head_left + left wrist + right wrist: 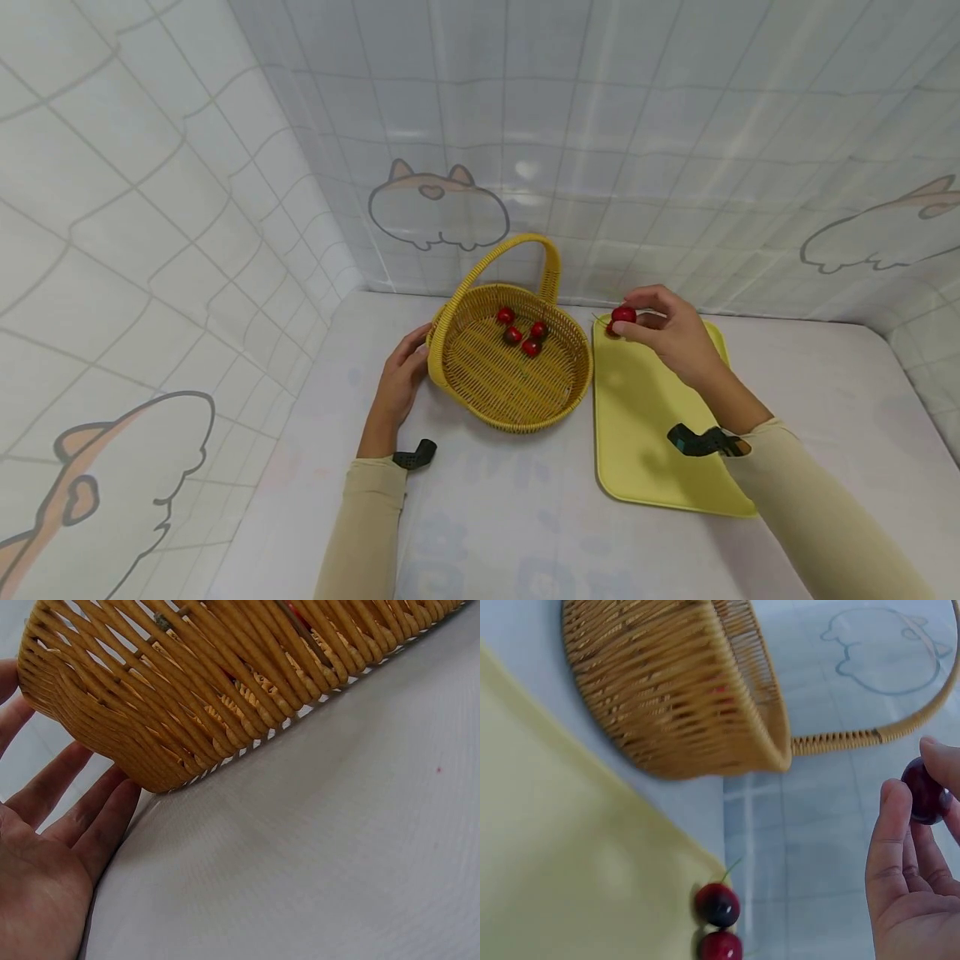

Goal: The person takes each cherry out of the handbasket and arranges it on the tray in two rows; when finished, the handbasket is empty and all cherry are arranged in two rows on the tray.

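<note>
My right hand pinches a dark red cherry between thumb and fingertips, raised above the far left corner of the yellow tray. Below it on that corner lie two more cherries, one dark with a green stem and a redder one beside it. To the left stands a yellow woven basket with a tall arched handle. Several cherries sit inside it, toward the back. My left hand rests its extended fingers against the basket's left outer wall.
The basket's right rim stands close to the tray's left edge. A white cloth covers the table. Behind and at the left rise tile-patterned sheets printed with cartoon animals. Each wrist wears a dark camera mount.
</note>
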Tool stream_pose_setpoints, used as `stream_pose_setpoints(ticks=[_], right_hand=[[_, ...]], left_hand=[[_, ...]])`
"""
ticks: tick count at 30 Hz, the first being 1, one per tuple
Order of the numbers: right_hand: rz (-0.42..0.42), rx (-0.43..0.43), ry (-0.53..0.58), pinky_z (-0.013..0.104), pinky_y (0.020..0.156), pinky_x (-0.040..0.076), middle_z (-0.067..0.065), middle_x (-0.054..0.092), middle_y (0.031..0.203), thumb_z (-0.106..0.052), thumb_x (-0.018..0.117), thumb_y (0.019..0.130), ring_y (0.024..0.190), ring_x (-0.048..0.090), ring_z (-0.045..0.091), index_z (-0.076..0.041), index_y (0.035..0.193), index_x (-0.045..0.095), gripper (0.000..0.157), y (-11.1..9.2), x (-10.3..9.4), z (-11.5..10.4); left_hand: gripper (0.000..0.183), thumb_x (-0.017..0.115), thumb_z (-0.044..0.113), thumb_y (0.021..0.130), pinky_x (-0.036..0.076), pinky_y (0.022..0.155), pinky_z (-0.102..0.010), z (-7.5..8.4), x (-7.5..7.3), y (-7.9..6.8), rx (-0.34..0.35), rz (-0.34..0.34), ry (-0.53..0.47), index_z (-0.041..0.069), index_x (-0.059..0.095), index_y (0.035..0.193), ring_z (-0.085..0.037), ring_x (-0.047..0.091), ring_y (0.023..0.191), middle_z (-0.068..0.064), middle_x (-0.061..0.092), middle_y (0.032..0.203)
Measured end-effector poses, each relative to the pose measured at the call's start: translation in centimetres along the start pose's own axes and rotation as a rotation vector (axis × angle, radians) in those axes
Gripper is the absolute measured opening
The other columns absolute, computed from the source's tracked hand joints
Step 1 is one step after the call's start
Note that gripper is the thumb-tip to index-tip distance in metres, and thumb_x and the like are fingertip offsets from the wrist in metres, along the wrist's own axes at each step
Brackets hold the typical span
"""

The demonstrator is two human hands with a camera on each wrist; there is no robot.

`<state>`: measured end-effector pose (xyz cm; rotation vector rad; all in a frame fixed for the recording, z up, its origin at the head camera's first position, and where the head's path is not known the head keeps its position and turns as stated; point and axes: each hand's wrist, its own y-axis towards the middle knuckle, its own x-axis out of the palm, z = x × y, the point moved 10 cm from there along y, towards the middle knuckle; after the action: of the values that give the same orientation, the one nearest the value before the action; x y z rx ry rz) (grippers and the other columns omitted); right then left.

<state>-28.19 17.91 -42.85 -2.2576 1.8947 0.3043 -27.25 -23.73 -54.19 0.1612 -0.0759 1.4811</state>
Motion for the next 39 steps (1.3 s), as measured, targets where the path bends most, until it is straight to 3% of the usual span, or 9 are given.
stream_pose_setpoints(ticks=[9,23,30,39], right_hand=[[0.085,-0.009,0.032,0.02,0.077,0.058,-0.007,0.064,0.113,-0.019,0.08,0.09,0.09,0.071,0.005,-0.003,0.126,0.062,0.043,-0.9,-2.5,2.3],[0.229,0.011,0.117,0.015,0.079,0.056,-0.007,0.06,0.113,-0.019,0.078,0.092,0.094,0.066,0.001,-0.003,0.128,0.06,0.043,-1.1,-5.5,6.4],[0.297,0.025,0.29,0.019,0.074,0.059,-0.002,0.059,0.11,-0.008,0.077,0.091,0.087,0.067,0.004,-0.001,0.123,0.058,0.038,-0.8,-6.5,8.3],[0.375,0.124,0.34,0.019,0.067,0.058,-0.004,0.06,0.108,-0.013,0.079,0.09,0.08,0.068,0.005,-0.006,0.121,0.059,0.037,-0.5,-7.4,11.5]], left_hand=[[0.046,0.058,0.029,0.104,0.047,0.105,-0.024,-0.3,-0.1,0.0,0.0,0.004,-0.004,0.016,0.053,0.148,-0.017,0.051,0.135,-0.006,0.048,0.153],[0.045,0.054,0.026,0.106,0.046,0.106,-0.024,-0.2,0.0,-0.1,0.0,0.002,0.012,0.016,0.051,0.15,-0.017,0.05,0.136,-0.007,0.047,0.154],[0.045,0.056,0.027,0.105,0.046,0.107,-0.024,-0.3,-0.1,0.0,-0.002,0.006,0.009,0.016,0.052,0.149,-0.018,0.049,0.138,-0.005,0.047,0.154],[0.046,0.057,0.027,0.105,0.047,0.106,-0.024,-0.2,-0.1,0.0,0.003,0.003,0.0,0.016,0.052,0.149,-0.018,0.05,0.137,-0.006,0.048,0.153]])
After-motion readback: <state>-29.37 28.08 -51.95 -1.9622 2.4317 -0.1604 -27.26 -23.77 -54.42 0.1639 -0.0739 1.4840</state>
